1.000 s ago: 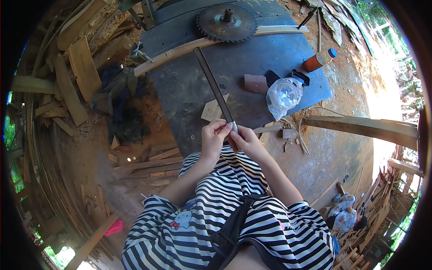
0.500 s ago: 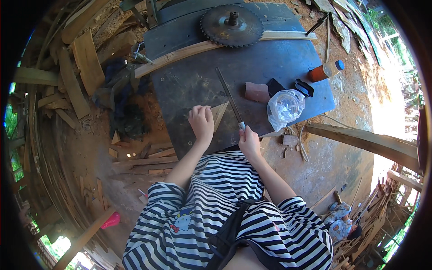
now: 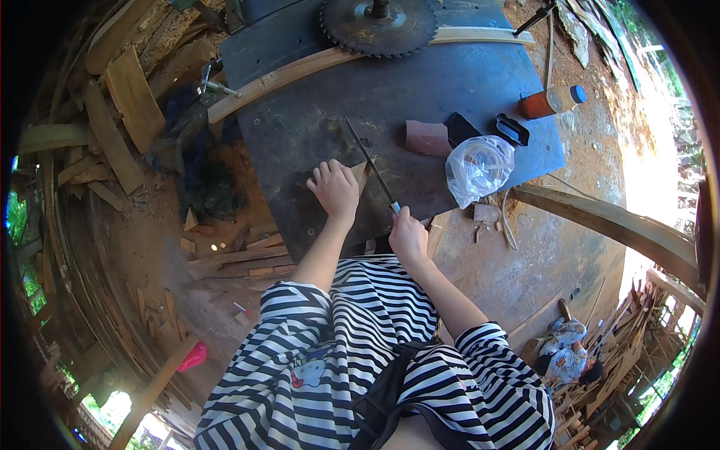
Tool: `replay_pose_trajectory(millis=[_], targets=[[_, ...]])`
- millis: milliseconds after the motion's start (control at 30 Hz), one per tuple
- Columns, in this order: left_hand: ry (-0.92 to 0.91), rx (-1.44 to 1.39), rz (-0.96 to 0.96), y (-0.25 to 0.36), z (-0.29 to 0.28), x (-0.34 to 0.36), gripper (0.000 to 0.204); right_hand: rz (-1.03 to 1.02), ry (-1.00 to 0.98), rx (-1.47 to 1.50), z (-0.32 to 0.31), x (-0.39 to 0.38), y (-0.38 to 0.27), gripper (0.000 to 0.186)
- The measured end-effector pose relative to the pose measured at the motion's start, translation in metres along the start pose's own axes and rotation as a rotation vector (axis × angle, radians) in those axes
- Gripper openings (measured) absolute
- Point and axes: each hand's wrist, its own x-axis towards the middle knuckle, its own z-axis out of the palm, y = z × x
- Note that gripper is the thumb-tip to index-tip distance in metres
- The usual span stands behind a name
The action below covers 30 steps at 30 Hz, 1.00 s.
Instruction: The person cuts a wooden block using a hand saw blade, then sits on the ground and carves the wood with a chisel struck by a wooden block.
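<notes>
My right hand (image 3: 409, 238) is closed round the light-coloured handle of a file (image 3: 374, 167). Its long dark blade slants up and left, crossing the right edge of a small pointed piece of wood (image 3: 362, 175). My left hand (image 3: 334, 190) lies over that wood with bent fingers, bearing it down on the dark metal table (image 3: 300, 157). Most of the wood is hidden under this hand. To the right of the file tip are a reddish-brown sheet of sandpaper (image 3: 427, 138) and a clear plastic bag (image 3: 480, 169) with something round inside.
A toothed circular saw blade (image 3: 379, 28) lies at the table's far side by a long wooden strip (image 3: 292, 75), held by a clamp (image 3: 219, 88). A bottle (image 3: 551, 101) and black tray (image 3: 511, 129) stand right. A timber beam (image 3: 607, 221) runs rightward. Another person (image 3: 564, 352) is at lower right.
My left hand has come down onto the wood with its fingers more spread. The file has moved slightly left and its blade now crosses the wood's edge. The whole view has shifted a little.
</notes>
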Motion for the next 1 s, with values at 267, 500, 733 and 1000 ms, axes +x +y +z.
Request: replay_pose_trajectory(millis=[267,500,733,1000], targets=[[-0.004,0.025,-0.017,0.005,-0.002,0.000,0.019,-0.109,0.006,-0.296,0.011,0.018,-0.006,0.012],[0.031,-0.022,-0.043,0.000,0.001,0.000,0.017,-0.008,-0.063,-0.219,-0.002,-0.012,0.000,0.014],[-0.008,-0.019,0.003,0.003,0.002,-0.001,0.015,-0.024,0.013,-0.181,0.012,0.027,-0.014,0.016],[0.029,-0.082,0.167,0.002,0.002,0.001,0.015,0.085,-0.017,-0.062,0.010,0.016,-0.016,0.011]])
